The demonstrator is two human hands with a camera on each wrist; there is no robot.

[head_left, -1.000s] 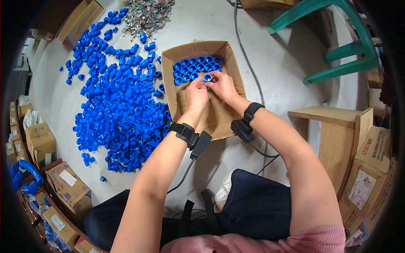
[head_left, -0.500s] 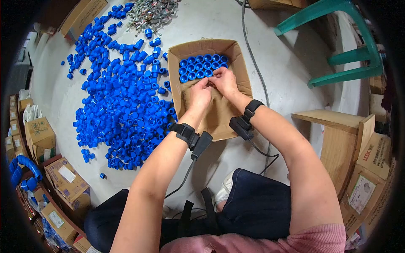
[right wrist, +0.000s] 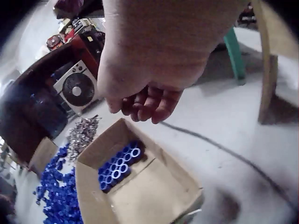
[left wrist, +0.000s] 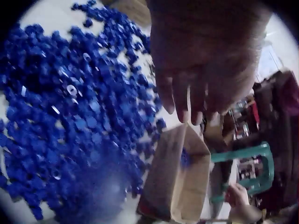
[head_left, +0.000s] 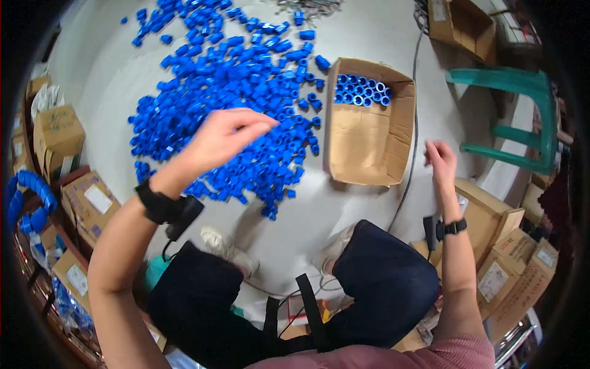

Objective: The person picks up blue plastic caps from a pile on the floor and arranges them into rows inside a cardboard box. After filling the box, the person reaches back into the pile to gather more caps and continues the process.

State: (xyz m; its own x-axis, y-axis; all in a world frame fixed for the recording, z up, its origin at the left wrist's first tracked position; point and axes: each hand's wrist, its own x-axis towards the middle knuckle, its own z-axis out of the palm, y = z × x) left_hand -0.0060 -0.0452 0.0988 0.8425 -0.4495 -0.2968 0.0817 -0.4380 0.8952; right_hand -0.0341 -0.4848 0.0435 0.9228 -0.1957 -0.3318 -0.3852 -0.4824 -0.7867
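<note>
Several blue pipe fittings stand upright in tight rows at the far end of an open cardboard box. Left of the box, a big loose pile of the same fittings spreads over the floor. My left hand is above that pile, its fingers extended and loosely bent, holding nothing. Right of the box hovers my right hand, empty too. In the right wrist view its fingers hang loosely curled, with the box beyond them.
A green plastic stool lies on its side at the right, past a dark cable along the floor. Wooden furniture and cartons crowd the lower right. More cartons line the left. Small metal pieces lie at the back.
Both hands have come apart and out of the box: the left swung left over the pile, the right moved out to the right. The fitting they held is let go. The head view has shifted left.
</note>
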